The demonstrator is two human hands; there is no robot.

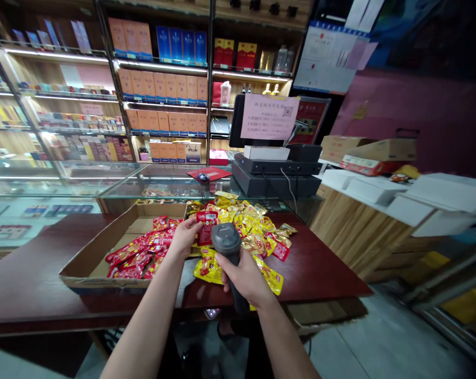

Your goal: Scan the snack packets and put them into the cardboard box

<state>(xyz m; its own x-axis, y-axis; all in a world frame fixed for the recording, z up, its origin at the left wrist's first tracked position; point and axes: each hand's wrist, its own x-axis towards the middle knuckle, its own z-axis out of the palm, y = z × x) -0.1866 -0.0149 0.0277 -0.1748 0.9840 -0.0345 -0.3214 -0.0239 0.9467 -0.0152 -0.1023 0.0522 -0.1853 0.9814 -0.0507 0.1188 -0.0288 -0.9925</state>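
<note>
Between the fingers of my left hand [185, 237] is a red snack packet [206, 227], held upright with a white printed patch near its top. My right hand [243, 273] is wrapped round the handle of a dark grey barcode scanner [226, 239], whose head is close beside the packet. Left of my hands, an open cardboard box [103, 282] holds several red snack packets [137, 255]. Behind and right of the scanner lies a heap of yellow snack packets [245, 218], with some gold and red ones among them. Part of the heap is hidden by my hands.
All this rests on a dark red table [320, 268]. Behind it stand a glass counter [119, 184] with a mouse [202, 178], and a monitor with a pink sign [269, 118] above a black cash drawer [275, 181]. White boxes [443, 192] sit at the right.
</note>
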